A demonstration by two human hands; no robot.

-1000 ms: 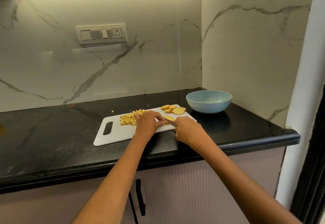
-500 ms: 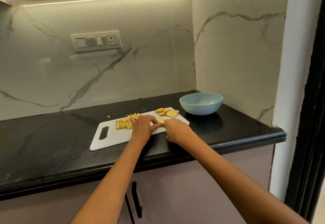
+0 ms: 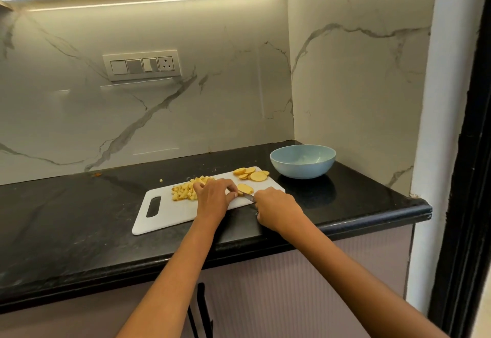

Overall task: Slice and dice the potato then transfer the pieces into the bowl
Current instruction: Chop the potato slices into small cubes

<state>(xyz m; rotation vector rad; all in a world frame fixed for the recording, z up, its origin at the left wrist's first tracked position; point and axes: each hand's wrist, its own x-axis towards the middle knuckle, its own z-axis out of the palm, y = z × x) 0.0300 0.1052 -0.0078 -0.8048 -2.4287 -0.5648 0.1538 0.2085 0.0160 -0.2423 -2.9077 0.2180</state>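
A white cutting board (image 3: 164, 215) lies on the black counter. A heap of diced potato (image 3: 186, 191) sits at its middle, round potato slices (image 3: 252, 174) at its far right corner. My left hand (image 3: 212, 199) pinches a potato slice (image 3: 245, 188) against the board with curled fingertips. My right hand (image 3: 276, 209) grips a knife (image 3: 249, 198) whose blade lies at that slice; the handle is hidden in the fist. A light blue bowl (image 3: 303, 169) stands right of the board, with nothing visible inside.
The black counter (image 3: 66, 218) ends in a rounded front edge below my arms. Marble walls close the back and right side. A switch panel (image 3: 142, 65) is on the back wall. A stray potato bit (image 3: 160, 180) lies behind the board. Cabinet handles (image 3: 200, 308) are below.
The camera view shifted, so the scene sits lower and further left. Both hands stay at the same slice, with the knife blade working at it.
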